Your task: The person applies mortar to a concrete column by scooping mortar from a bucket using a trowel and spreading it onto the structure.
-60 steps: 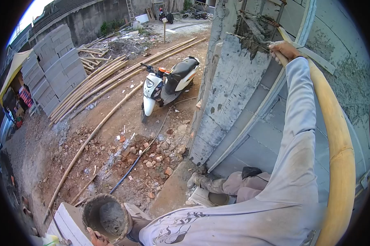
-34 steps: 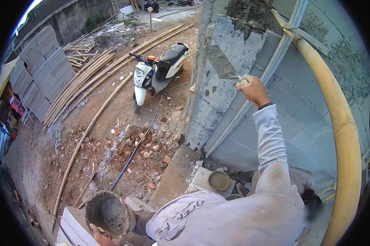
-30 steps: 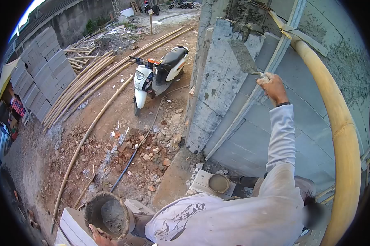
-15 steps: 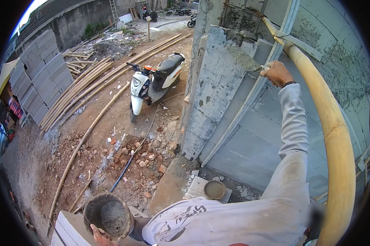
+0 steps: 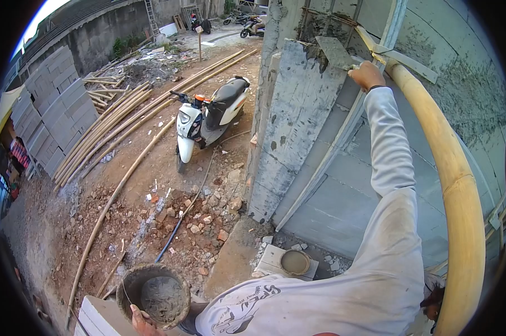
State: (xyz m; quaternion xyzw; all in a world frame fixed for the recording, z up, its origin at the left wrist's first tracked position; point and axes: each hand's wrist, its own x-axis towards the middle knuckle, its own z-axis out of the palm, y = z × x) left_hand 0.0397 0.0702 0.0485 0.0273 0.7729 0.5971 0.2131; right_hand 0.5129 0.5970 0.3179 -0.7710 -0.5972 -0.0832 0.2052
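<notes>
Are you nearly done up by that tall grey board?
The tall board is already up, with mortar at its top. The right hand holds a trowel there; the left hand holds a bucket with more mortar inside. Probably not finished: the metal bars above look partly bare.

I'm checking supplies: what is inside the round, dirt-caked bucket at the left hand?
Wet-looking grey mortar lies in the round, dirt-caked bucket at the left hand. It covers the bottom, so its depth cannot be seen.

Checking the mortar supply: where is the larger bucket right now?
Head view, lower left: the larger bucket is held at its rim by the left hand, just right of the pale block.
</notes>
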